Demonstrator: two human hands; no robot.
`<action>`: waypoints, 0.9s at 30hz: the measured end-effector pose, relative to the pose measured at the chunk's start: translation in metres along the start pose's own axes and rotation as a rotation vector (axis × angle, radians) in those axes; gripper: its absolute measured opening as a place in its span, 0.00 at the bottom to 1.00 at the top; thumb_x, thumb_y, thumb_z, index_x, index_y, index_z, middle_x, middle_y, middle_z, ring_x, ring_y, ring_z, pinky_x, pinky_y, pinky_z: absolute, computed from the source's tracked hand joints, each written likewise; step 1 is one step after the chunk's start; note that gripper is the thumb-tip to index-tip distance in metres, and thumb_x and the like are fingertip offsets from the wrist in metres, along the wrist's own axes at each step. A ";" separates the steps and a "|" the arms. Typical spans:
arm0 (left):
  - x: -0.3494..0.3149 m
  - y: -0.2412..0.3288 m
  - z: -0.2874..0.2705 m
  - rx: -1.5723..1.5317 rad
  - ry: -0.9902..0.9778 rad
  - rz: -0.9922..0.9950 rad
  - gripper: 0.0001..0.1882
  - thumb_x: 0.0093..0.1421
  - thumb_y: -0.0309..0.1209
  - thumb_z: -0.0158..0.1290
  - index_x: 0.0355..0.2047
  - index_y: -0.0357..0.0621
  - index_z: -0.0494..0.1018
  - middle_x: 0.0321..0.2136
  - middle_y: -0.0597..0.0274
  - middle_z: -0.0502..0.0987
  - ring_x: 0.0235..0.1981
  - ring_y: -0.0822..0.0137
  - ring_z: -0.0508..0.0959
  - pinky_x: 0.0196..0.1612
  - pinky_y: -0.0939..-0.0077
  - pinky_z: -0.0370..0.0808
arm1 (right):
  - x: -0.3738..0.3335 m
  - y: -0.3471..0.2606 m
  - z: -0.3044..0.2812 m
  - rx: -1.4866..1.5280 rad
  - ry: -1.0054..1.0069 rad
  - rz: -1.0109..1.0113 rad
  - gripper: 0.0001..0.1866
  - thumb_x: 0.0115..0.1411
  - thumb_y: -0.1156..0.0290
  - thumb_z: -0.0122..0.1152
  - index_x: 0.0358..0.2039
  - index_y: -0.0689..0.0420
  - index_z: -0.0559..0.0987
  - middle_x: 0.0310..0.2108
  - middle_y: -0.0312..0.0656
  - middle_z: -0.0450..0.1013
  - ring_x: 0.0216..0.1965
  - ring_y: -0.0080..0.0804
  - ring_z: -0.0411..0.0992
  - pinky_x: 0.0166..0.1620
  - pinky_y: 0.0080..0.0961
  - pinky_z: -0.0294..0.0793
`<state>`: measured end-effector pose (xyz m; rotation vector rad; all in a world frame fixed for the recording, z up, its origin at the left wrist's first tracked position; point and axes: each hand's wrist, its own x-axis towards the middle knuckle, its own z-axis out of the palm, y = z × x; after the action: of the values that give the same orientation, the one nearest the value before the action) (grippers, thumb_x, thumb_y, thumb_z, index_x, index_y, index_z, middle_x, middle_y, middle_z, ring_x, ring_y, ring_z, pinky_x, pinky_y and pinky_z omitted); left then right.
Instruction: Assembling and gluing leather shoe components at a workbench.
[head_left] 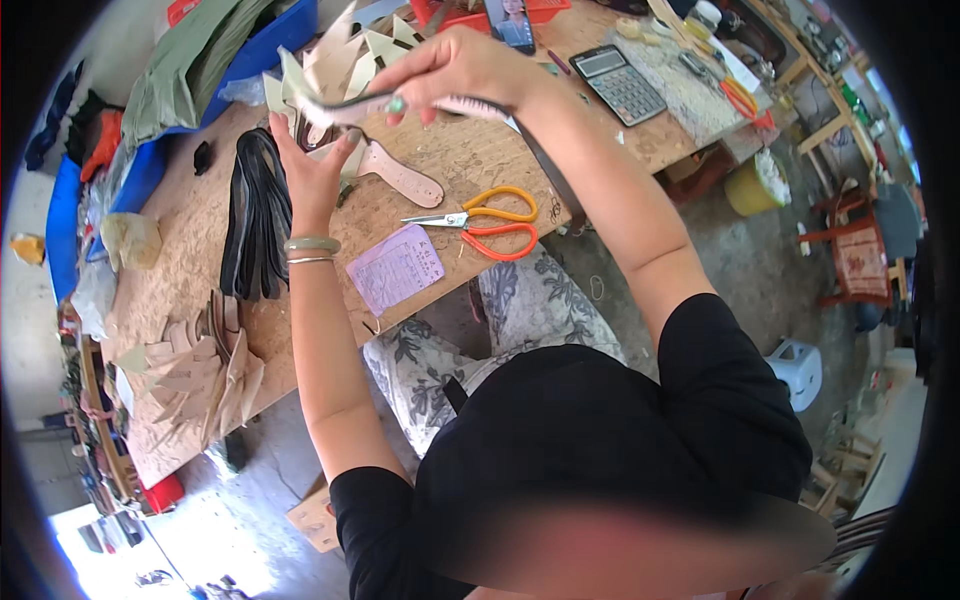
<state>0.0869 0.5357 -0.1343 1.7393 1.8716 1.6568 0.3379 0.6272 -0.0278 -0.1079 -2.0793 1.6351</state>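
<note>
1. One chipboard worktable (440, 165), pale brown and speckled, lies under both hands and bears everything listed below.
2. One blue plastic crate (275, 35) with grey-green cloth draped over it stands beyond the left hand, at the far edge of the table.
3. One stack of long black leather strips (257, 215), lying flat, sits just to the outer side of the left wrist.
4. One heap of tan, pointed leather cut-outs (195, 375) rests well below the left hand, near the table's near corner.
5. One left hand (312, 165), wearing a pale green bangle, is raised with its palm open and fingers spread upward. It props the underside of a fan of pale beige leather pieces (335, 62).
6. One right hand (455, 68) is closed, pinching a narrow grey-and-white strip (350, 105). The strip runs across to just above the left palm, with a dark strap (545, 175) trailing down from it.
7. One dark calculator (618, 82) lies just beyond the right forearm.
8. One pair of orange-handled scissors (480, 222), blades closed, lies between the two forearms.
9. One lilac printed card (395, 268) lies just beside the scissors, on the side nearer the body.
10. Handling note, as judgement: the strip would sit best if the right pinch stays near its end, while the left palm keeps the fanned pieces level and gathered.
</note>
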 end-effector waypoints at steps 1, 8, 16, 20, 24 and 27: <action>0.000 0.005 0.001 -0.055 -0.051 0.009 0.53 0.50 0.36 0.67 0.65 0.29 0.45 0.63 0.41 0.56 0.64 0.55 0.58 0.65 0.66 0.55 | -0.009 0.002 0.007 0.047 0.022 -0.029 0.18 0.54 0.74 0.61 0.46 0.62 0.81 0.33 0.42 0.80 0.26 0.17 0.74 0.33 0.15 0.75; 0.032 -0.029 0.033 -0.293 -0.112 -0.062 0.32 0.50 0.21 0.63 0.54 0.38 0.61 0.46 0.61 0.70 0.45 0.70 0.73 0.48 0.75 0.73 | -0.017 0.031 0.042 0.139 0.280 -0.153 0.16 0.54 0.75 0.64 0.45 0.60 0.81 0.34 0.38 0.79 0.29 0.17 0.74 0.34 0.15 0.74; 0.047 -0.090 0.062 -0.571 -0.088 -0.128 0.29 0.59 0.29 0.54 0.59 0.38 0.58 0.53 0.54 0.67 0.45 0.62 0.75 0.48 0.67 0.76 | -0.015 0.048 0.087 0.279 0.531 -0.157 0.16 0.56 0.74 0.65 0.46 0.58 0.82 0.33 0.29 0.76 0.26 0.10 0.66 0.28 0.11 0.65; 0.045 -0.076 0.067 -0.243 0.063 -0.009 0.34 0.53 0.33 0.60 0.57 0.37 0.59 0.51 0.51 0.68 0.46 0.59 0.73 0.49 0.63 0.73 | -0.012 0.037 0.090 0.336 0.535 -0.166 0.16 0.56 0.73 0.65 0.46 0.58 0.82 0.29 0.30 0.76 0.24 0.09 0.64 0.24 0.11 0.60; 0.039 -0.048 0.076 0.201 0.260 0.146 0.39 0.47 0.37 0.66 0.55 0.36 0.61 0.48 0.48 0.70 0.47 0.56 0.72 0.50 0.59 0.70 | -0.015 0.022 0.101 0.176 0.562 -0.008 0.17 0.54 0.73 0.67 0.46 0.58 0.82 0.32 0.33 0.77 0.27 0.10 0.68 0.27 0.13 0.65; 0.038 -0.029 0.080 0.202 0.286 0.097 0.42 0.43 0.39 0.71 0.54 0.35 0.62 0.47 0.46 0.71 0.47 0.53 0.70 0.50 0.56 0.68 | -0.016 0.004 0.127 -0.203 0.522 -0.600 0.17 0.52 0.74 0.68 0.44 0.56 0.82 0.41 0.40 0.78 0.36 0.20 0.75 0.35 0.20 0.74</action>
<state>0.1092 0.6204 -0.1665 1.7707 2.1780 1.8992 0.2975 0.5096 -0.0577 0.0227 -1.6467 0.9142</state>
